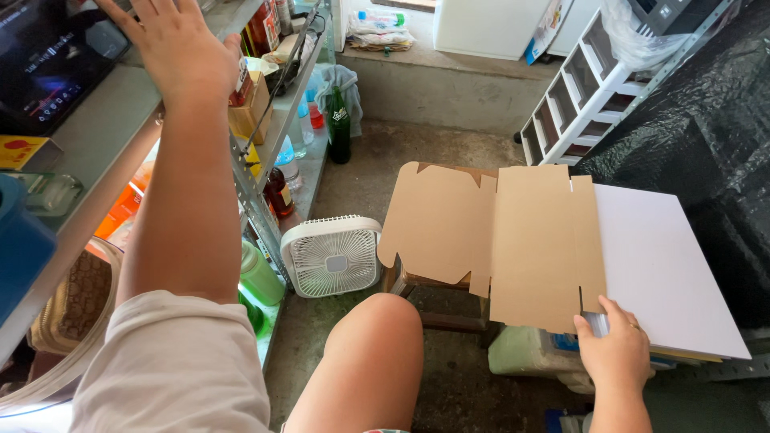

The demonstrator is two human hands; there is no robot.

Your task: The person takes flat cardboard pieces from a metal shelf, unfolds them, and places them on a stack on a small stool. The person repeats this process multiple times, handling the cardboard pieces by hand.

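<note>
On the left, our left hand (180, 48) is raised with fingers spread, holding nothing, near the grey metal shelf (104, 120) crowded with bottles. Lower, a small white square fan (331, 255) stands on the concrete floor. To the right, the flat brown cardboard box blank (497, 240) lies unfolded, no flap raised yet; our right hand (616, 353) pinches its near edge over white sheets (666, 265).

Brown cardboard, white board

Plain tan flattened box (513, 240) by the right hand (616, 353) fingertips, white sheet (666, 265) beside; white fan (330, 256).
</note>
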